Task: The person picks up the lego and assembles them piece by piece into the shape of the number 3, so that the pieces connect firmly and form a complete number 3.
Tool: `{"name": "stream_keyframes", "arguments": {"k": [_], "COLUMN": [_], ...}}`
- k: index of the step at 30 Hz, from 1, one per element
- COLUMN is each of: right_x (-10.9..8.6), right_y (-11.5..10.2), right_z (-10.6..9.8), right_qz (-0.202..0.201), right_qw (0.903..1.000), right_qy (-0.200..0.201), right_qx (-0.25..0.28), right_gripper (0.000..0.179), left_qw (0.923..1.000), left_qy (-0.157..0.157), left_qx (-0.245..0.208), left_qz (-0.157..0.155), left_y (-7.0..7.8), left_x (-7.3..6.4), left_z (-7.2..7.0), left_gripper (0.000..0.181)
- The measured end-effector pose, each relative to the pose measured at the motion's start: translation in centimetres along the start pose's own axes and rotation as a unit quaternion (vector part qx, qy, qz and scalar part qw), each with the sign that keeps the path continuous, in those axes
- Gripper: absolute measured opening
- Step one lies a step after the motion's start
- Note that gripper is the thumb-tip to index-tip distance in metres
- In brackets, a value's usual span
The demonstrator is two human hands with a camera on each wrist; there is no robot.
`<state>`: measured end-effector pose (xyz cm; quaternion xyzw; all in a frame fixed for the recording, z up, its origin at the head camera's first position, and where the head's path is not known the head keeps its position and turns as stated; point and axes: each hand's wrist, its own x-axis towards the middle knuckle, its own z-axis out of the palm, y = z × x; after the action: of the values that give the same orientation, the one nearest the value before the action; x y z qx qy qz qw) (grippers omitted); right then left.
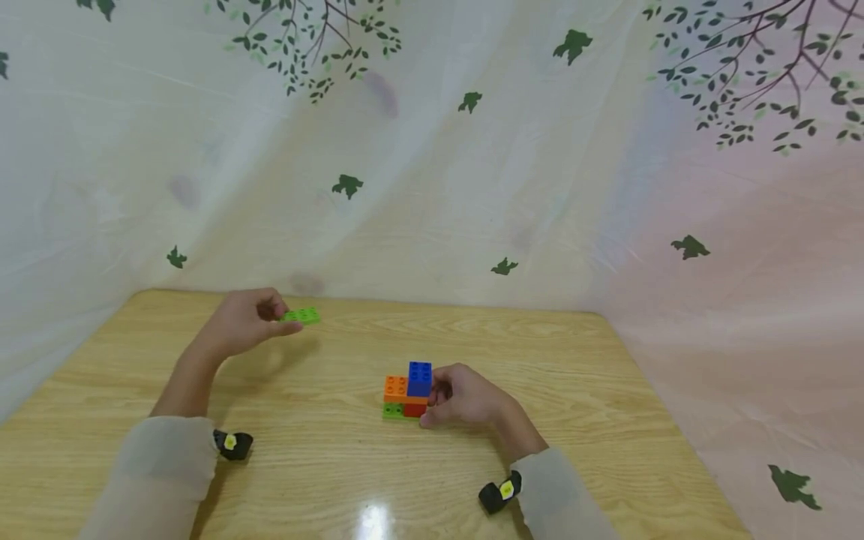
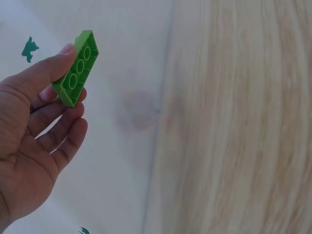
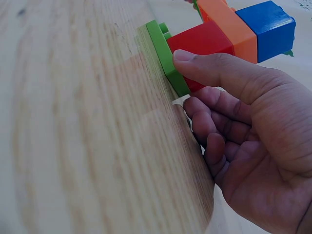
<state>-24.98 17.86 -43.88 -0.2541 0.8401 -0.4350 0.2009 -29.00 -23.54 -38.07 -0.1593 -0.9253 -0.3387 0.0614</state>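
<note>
My left hand point(image 1: 244, 322) pinches a flat light-green toy brick point(image 1: 301, 316) between thumb and fingers, above the far left of the table. In the left wrist view the hollow underside of that brick point(image 2: 80, 67) shows its row of round tubes. A small stack of toy bricks point(image 1: 396, 388) stands on the table: a flat green brick point(image 3: 162, 56) at the bottom, a red brick point(image 3: 202, 43) on it, then an orange brick point(image 3: 234, 29), and a blue brick point(image 3: 275, 30) on top. My right hand point(image 1: 469, 395) grips the stack's right side low down, thumb against the red brick.
The wooden table point(image 1: 324, 465) reaches back to a pale hanging cloth point(image 1: 432, 225) printed with leaves and branches. Black straps with small devices point(image 1: 232, 444) sit at both wrists, by the grey sleeves point(image 1: 162, 465).
</note>
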Motion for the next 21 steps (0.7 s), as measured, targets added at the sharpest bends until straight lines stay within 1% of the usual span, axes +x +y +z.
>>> {"name": "stream_keyframes", "arguments": {"k": [4, 9, 12, 16, 21], "right_x": [0.0, 0.0, 0.0, 0.0, 0.0], "right_y": [0.0, 0.0, 0.0, 0.1, 0.1], "right_z": [0.0, 0.0, -0.1, -0.1, 0.0], "right_qz": [-0.003, -0.001, -0.001, -0.007, -0.01], "right_qw": [1.0, 1.0, 1.0, 1.0, 0.9999], "right_qy": [-0.002, -0.002, -0.003, -0.004, -0.005], "right_qx": [0.001, 0.0, -0.001, -0.001, 0.002], "right_gripper": [0.029, 0.029, 0.029, 0.029, 0.03], "left_qw": [0.9998, 0.9989, 0.9979, 0.9955, 0.9928], "left_qy": [0.002, -0.006, -0.014, -0.021, -0.029], "left_qx": [0.0, 0.002, 0.016, 0.032, 0.031], "left_qz": [0.02, 0.046, 0.061, 0.086, 0.112], "left_y": [0.7, 1.9, 2.8, 3.9, 5.1], "left_x": [0.2, 0.5, 0.6, 0.7, 0.9], "left_z": [0.2, 0.3, 0.4, 0.8, 1.6], "left_gripper": [0.041, 0.05, 0.054, 0.05, 0.04]}}
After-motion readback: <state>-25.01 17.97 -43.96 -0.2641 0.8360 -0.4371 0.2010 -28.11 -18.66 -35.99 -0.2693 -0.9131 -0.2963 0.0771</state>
